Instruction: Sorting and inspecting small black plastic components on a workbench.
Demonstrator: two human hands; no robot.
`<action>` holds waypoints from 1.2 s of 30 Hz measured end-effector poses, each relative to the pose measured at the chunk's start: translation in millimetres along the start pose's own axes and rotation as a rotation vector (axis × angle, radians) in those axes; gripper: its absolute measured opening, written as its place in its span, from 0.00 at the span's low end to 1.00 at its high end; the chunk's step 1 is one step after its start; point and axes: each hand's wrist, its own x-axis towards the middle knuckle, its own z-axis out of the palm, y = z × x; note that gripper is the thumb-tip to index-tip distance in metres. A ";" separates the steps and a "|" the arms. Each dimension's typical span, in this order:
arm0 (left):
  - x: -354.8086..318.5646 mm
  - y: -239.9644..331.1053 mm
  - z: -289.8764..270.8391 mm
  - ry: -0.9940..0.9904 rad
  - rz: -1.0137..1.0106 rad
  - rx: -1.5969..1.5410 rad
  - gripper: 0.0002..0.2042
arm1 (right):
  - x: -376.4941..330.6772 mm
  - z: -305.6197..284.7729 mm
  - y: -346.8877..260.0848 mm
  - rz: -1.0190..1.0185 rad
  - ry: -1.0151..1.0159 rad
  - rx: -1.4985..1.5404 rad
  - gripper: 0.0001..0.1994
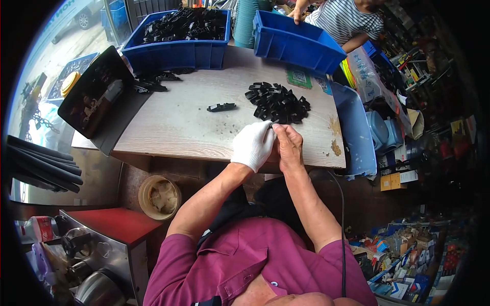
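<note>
Plastic parts (278, 104), smooth wood-grain tabletop (189, 122), matt cloth glove (251, 146)

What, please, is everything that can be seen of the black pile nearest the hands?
The black pile is a loose, low heap of small, dark pieces, seemingly moulded plastic, jumbled at mixed angles. It lies directly on the pale, wood-grained table, right of its middle, just beyond the gloved left hand and bare right hand; whether either touches its near edge is unclear.

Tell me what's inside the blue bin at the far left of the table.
The blue bin holds a heap of small black parts. Only the top layer shows; the parts beneath and the bin's floor are covered.
</note>
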 end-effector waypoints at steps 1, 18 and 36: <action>-0.4 0.3 0.2 0.005 0.003 0.005 0.07 | 2.4 -4.1 2.7 0.011 -0.041 -0.002 0.09; 37.4 -50.5 -74.0 0.095 0.109 0.603 0.14 | 1.5 5.7 -2.6 0.122 -0.074 -0.007 0.15; -1.6 -10.1 -33.6 -0.279 -0.092 -0.249 0.07 | -3.5 16.9 -6.8 0.105 0.234 -0.041 0.15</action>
